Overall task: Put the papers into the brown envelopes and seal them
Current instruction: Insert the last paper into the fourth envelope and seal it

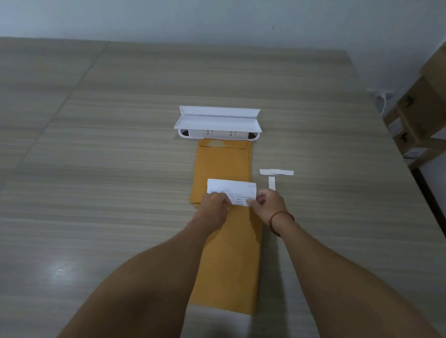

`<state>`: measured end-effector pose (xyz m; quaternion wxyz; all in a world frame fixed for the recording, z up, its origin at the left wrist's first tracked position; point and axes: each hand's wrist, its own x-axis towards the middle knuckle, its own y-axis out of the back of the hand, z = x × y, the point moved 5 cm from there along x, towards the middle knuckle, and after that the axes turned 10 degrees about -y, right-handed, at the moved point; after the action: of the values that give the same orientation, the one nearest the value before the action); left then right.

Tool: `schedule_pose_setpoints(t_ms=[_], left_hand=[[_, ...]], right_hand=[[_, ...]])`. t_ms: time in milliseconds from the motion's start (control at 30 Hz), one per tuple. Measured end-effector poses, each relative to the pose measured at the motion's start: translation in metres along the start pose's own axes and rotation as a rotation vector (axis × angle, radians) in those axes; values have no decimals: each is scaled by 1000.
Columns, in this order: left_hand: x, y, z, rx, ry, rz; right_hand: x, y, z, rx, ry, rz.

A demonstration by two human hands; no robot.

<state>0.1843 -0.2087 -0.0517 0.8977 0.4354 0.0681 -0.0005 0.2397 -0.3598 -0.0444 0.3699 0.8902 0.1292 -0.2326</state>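
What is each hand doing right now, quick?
Left hand: holding the left end of the folded white paper.
Right hand: pinching the right end of the same paper.

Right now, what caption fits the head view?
Left hand and right hand pinch a white paper over brown envelopes on the table, white tray beyond.

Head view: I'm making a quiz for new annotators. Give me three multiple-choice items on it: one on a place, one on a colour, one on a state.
1. The white strips lie: A right of the far envelope; B on top of it; C left of it.
2. The wristband is: A blue; B red; C green.
3. The folded paper is: A lying free; B held by one hand; C held by both hands.
Key: A, they lie past its right edge; B, a red band circles the right wrist; C, left hand and right hand pinch its near edge.
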Motion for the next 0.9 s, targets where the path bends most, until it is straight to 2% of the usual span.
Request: schedule_pose_setpoints(t_ms=[67,133,300,567,733,900], left_hand=[[0,0,3,5,-19,-6],[0,0,6,-8,-42,13],[-2,1,8,-30,-77,67],[-6,5,4,-11,-37,97],[-10,9,6,196,-78,78],[-11,14,5,232,-51,43]], right_hand=[[-3,8,-8,147,16,51],[-3,12,-12,166,24,74],[-3,2,-4,-124,51,-33],[-6,3,-12,-263,182,-56],[-7,-2,-5,-305,164,-79],[-9,-4,-7,-324,172,-86]])
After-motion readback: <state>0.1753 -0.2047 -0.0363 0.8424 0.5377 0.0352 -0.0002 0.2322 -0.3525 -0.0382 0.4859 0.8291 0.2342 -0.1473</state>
